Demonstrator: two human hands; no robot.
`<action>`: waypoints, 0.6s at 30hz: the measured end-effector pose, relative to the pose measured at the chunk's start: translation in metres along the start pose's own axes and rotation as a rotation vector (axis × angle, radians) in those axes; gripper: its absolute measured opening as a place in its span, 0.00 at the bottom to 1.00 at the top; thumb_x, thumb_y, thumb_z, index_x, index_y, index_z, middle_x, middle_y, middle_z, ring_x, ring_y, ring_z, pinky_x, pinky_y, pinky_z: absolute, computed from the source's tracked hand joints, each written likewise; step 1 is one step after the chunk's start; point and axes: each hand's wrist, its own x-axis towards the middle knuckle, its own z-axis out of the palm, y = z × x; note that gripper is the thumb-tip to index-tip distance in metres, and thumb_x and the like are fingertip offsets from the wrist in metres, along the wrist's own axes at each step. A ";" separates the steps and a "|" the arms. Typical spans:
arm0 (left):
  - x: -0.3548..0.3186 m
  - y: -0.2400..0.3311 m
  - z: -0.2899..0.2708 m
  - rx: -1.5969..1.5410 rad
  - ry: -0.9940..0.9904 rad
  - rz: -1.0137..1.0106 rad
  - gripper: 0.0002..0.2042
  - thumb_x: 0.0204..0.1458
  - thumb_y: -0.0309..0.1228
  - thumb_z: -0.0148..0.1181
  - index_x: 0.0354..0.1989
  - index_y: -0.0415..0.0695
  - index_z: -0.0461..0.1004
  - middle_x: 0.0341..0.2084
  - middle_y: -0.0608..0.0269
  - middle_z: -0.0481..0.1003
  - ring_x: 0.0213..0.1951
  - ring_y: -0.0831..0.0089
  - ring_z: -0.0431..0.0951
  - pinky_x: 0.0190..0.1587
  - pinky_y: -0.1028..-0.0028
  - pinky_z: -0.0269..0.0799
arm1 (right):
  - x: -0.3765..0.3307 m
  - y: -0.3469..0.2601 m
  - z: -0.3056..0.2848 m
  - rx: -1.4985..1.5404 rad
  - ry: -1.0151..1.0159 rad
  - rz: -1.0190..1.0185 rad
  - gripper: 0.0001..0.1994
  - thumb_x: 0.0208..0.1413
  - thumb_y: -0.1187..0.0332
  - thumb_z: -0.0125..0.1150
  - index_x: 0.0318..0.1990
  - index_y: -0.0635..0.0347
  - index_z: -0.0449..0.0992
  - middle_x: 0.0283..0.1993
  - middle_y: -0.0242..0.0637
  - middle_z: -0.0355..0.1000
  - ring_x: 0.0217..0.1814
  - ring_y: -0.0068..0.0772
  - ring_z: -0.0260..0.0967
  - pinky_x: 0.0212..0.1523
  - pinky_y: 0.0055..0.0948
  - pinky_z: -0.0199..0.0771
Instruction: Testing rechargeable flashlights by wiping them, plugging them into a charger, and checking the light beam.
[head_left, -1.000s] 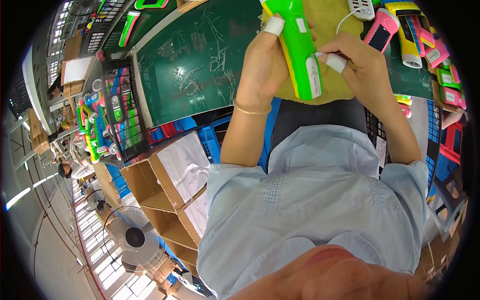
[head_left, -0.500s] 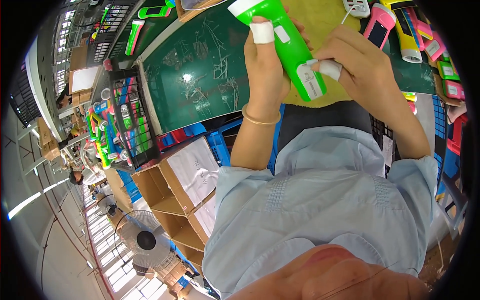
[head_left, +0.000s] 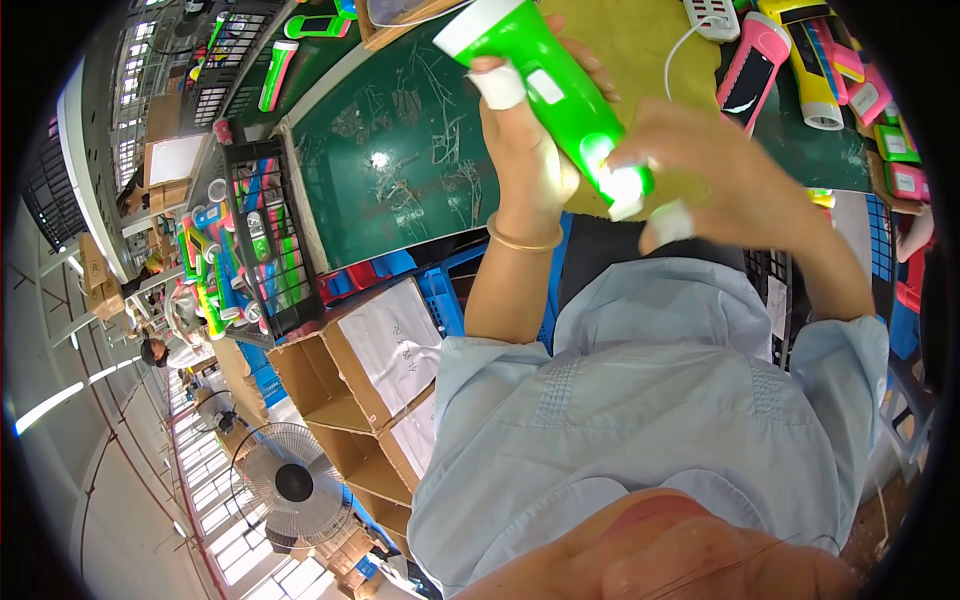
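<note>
My left hand (head_left: 525,140) is wrapped round a bright green flashlight (head_left: 570,100) with a wide white head, holding it tilted above the table. White tape covers the left thumb. At the flashlight's narrow lower end, a strong white light (head_left: 622,186) glows and washes out the surface there. My right hand (head_left: 720,165) is beside that end, blurred by motion. Its taped thumb is spread away from the fingers, and nothing shows between them. Whether the right fingertips touch the casing, I cannot tell.
A yellow mat (head_left: 690,85) lies on the green tabletop (head_left: 390,150). Farther right are a white multi-port charger (head_left: 712,20), a pink flashlight (head_left: 757,62) and a yellow one (head_left: 815,85). A black basket (head_left: 268,235) of flashlights and cardboard boxes (head_left: 325,385) stand at left.
The light at the flashlight's lower end has come on. My right hand has opened from its pinch on the casing and moved slightly downward. The flashlight has shifted a little left.
</note>
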 end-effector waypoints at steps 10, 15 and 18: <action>-0.004 -0.010 -0.023 -0.752 -0.194 -0.083 0.31 0.48 0.55 0.52 0.47 0.38 0.62 0.27 0.66 0.63 0.29 0.74 0.61 0.31 0.76 0.61 | -0.005 -0.020 0.030 -0.339 0.208 -0.246 0.22 0.35 0.67 0.65 0.42 0.61 0.72 0.23 0.31 0.57 0.24 0.31 0.59 0.21 0.28 0.59; -0.011 -0.007 -0.008 0.084 0.064 0.096 0.35 0.47 0.66 0.40 0.45 0.43 0.64 0.24 0.66 0.66 0.32 0.68 0.66 0.41 0.72 0.63 | 0.004 0.002 0.056 -0.264 0.352 0.427 0.19 0.41 0.61 0.64 0.37 0.63 0.67 0.31 0.44 0.65 0.34 0.42 0.67 0.28 0.32 0.66; -0.012 -0.003 -0.013 -0.183 0.159 -0.073 0.35 0.48 0.65 0.38 0.46 0.42 0.63 0.28 0.65 0.66 0.32 0.70 0.68 0.41 0.66 0.66 | -0.001 0.010 0.042 0.094 0.233 0.438 0.16 0.48 0.63 0.59 0.38 0.65 0.66 0.33 0.45 0.66 0.37 0.45 0.67 0.33 0.33 0.66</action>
